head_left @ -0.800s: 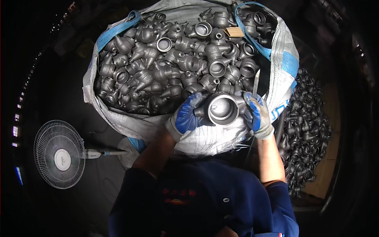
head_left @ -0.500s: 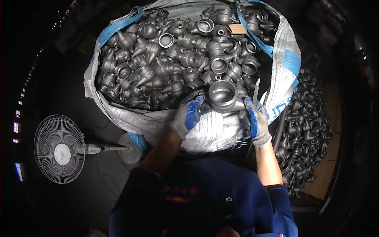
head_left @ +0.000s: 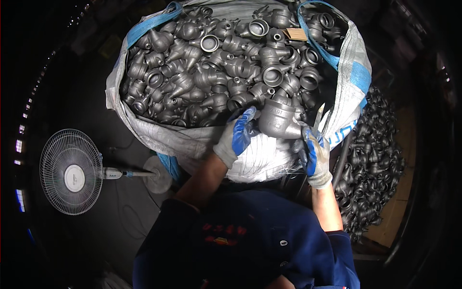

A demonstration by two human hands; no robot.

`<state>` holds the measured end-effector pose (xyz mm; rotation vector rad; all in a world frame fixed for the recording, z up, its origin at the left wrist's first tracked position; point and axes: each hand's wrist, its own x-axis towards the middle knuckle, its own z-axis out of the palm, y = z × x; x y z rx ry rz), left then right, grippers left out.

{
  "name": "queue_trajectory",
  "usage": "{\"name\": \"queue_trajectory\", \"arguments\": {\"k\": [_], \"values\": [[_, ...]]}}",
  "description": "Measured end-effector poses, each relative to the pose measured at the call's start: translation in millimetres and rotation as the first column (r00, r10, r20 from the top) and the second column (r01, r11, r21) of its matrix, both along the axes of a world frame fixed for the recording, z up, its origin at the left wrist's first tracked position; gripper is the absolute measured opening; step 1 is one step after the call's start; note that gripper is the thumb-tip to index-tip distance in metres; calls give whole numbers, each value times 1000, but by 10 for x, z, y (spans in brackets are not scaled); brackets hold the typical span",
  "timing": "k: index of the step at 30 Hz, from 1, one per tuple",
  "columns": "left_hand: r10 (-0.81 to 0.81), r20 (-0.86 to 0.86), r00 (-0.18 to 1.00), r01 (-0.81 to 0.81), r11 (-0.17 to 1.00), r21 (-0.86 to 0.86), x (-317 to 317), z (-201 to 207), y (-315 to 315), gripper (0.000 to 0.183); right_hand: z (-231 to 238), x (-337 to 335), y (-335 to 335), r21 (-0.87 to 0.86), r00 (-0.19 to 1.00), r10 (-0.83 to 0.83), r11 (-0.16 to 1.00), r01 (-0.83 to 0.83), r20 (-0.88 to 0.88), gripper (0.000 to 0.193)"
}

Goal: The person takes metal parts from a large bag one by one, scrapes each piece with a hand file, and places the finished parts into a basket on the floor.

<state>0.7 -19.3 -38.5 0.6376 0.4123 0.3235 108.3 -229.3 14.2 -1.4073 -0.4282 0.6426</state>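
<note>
Between my gloved hands, at the near edge of a big white woven sack, is a grey metal casting [head_left: 278,119] with a round cup-shaped body and a tapered neck. My left hand [head_left: 237,136], in a white and blue glove, curls against the casting's left side, its fingertips partly hidden. My right hand [head_left: 315,153], gloved alike, is closed around the neck at the lower right. A pale pointed strip [head_left: 319,115] sticks up just behind my right hand; whether I hold it I cannot tell. Many similar castings [head_left: 192,89] fill the sack.
The sack's rim [head_left: 166,137] has blue straps [head_left: 321,50]. A cardboard piece [head_left: 296,34] lies among the castings. On the right is another heap of castings [head_left: 370,173]. A standing fan [head_left: 72,177] with a round base [head_left: 157,174] stands at the left.
The casting has been turned, so its open mouth no longer faces me and its outer side shows. Both hands have shifted slightly, and the whole view has moved a little.
</note>
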Motion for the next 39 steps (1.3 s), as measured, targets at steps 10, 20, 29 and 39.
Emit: {"name": "queue_trajectory", "arguments": {"k": [10,20,29,39], "values": [[92,201,975,-132,972,196,2,78,-65,22,33,-112,36,107,978,-10,994,33,-209,37],[181,81,980,-160,476,865,-54,65,-71,22,95,-149,19,183,978,85,982,-49,-191,41],[269,198,943,-330,840,431,58,19,-182,20,-47,-173,55,131,984,7,991,16,-175,37],[210,170,963,-263,869,420,55,17,-122,27,-300,-117,55,140,961,-5,989,45,-278,32]]}}
